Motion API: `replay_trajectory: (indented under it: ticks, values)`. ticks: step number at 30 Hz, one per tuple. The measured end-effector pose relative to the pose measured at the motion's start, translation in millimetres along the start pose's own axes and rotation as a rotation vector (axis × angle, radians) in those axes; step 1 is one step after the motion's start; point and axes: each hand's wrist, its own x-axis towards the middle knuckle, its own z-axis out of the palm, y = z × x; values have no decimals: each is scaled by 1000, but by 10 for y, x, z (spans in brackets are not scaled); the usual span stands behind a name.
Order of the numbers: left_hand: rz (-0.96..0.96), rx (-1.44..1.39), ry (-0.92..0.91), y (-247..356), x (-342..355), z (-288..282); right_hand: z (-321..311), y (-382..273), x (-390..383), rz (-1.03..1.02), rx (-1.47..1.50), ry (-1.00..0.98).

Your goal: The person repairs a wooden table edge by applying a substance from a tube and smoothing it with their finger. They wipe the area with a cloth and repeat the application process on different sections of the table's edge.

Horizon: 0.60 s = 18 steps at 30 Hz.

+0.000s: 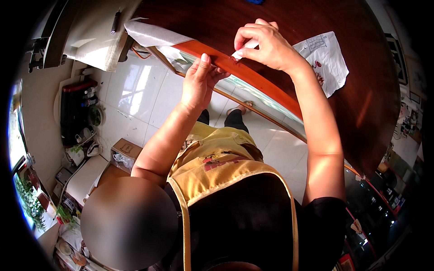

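My left hand (pixel 199 83) is at the front edge (pixel 266 83) of a dark red-brown wooden table, its thumb on the orange-brown edge face and its fingers curled at the lower side. In my right hand (pixel 266 45) a small white piece (pixel 250 44) is pinched, its tip against the table edge close to my left fingers. Whether it is folded paper or a flat tool I cannot tell. Small reddish marks show on the edge beneath the tip. Right of my right wrist, a creased white sheet of paper (pixel 332 67) lies on the tabletop with dark red bits on it.
A greyish cloth or sheet (pixel 156 34) hangs over the table's left corner. Beyond it stands a pale surface (pixel 92 36) with a dark pen-like object (pixel 115 22). Below left are a cardboard box (pixel 126 147) and a black-and-red cabinet (pixel 77 113) on a tiled floor (pixel 131 90).
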Motion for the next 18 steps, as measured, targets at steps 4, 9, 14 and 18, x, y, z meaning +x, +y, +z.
replay_trajectory:
  ticks: [4,9,14,18]
  values:
    - [0,-8,-23,-14,11,-48,-19,-51,-7,-31,23,27]
    - [-3,-11,-7,20,-1,11,-55,-24,-91,47,-30,61]
    - [18,-35,-22,-15,10,-63,-289,408,-644,347,379,336]
    - [15,-30,-24,-32,16,-73,-280,1096,-1559,772,294,685]
